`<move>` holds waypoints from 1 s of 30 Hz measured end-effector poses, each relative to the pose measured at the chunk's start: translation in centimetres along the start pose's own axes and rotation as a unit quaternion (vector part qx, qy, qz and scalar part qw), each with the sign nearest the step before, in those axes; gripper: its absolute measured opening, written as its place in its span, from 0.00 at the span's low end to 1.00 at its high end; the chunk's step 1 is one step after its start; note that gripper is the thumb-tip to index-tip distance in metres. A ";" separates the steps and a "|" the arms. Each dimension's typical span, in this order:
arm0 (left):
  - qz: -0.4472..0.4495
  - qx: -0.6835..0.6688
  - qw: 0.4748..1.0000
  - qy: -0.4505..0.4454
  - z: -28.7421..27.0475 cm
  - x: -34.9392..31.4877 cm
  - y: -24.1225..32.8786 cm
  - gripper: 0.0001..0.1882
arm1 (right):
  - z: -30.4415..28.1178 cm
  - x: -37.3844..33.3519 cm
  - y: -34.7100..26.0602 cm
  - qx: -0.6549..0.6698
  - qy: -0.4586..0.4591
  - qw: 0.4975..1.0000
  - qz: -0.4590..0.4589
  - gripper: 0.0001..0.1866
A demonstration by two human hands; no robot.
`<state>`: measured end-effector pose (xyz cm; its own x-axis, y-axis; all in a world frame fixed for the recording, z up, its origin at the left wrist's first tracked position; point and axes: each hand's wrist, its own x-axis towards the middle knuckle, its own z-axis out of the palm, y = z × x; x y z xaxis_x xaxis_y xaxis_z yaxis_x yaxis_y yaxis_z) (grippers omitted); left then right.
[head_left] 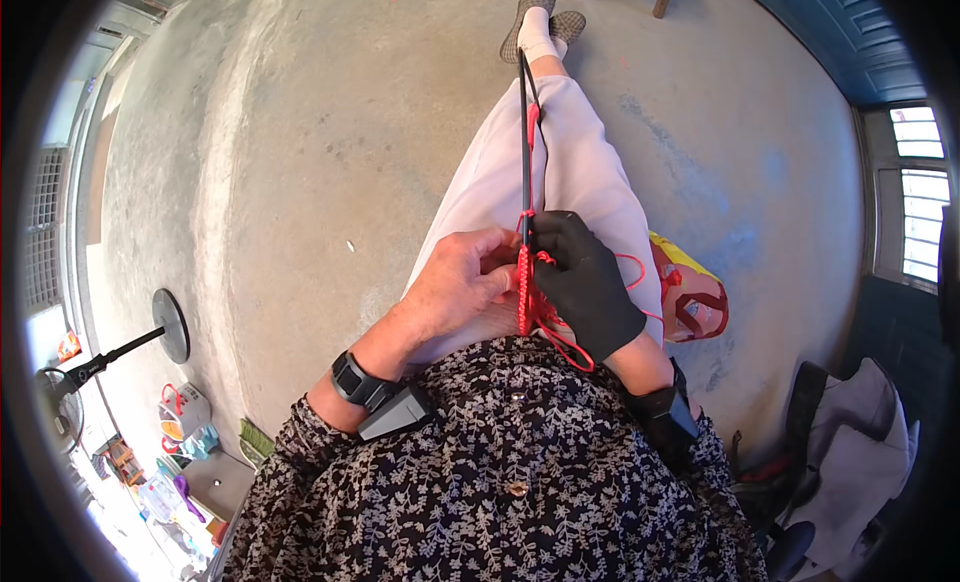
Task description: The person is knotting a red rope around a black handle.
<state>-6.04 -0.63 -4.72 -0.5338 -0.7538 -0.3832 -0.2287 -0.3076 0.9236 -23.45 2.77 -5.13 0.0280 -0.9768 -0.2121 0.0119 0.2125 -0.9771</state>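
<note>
A black cord [527, 147] runs taut from beside my shoe, over my light trousers, to my hands at my lap. Around its near end sits a tight red braid [523, 292], and loose red cord [562, 350] loops below it and out to the right. My bare left hand [458, 282] closes on the braid from the left, thumb and fingers pinched at it. Opposite, my right hand [588, 282], in a black glove, is closed with bent fingers on the red cord beside the black one. The glove hides part of the knotting.
A red and yellow bag [695, 300] stands on the concrete floor [320, 162] by my right leg. To the left are a fan stand with a round base [171, 326] and a white bucket [184, 412]. Grey cloth [850, 452] covers something at the right.
</note>
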 end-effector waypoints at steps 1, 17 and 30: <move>-0.005 -0.006 1.000 0.003 0.0 0.0 0.0 0.13 | -0.1 0.1 -0.2 -0.085 0.005 0.996 0.000 0.10; -0.121 -0.024 0.992 -0.040 -0.1 0.2 1.1 0.09 | -0.7 0.9 -0.3 0.033 -0.005 0.997 0.064 0.12; 0.154 -0.421 0.882 0.145 -8.4 -6.9 9.6 0.13 | -4.1 1.9 -3.3 -0.006 0.112 0.992 -0.055 0.22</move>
<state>2.28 -3.32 6.85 -0.2059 -0.9561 -0.2084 0.6411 -0.2927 0.7095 -27.50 0.15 -2.33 -0.1957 -0.9755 -0.1008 -0.0096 0.1046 -0.9945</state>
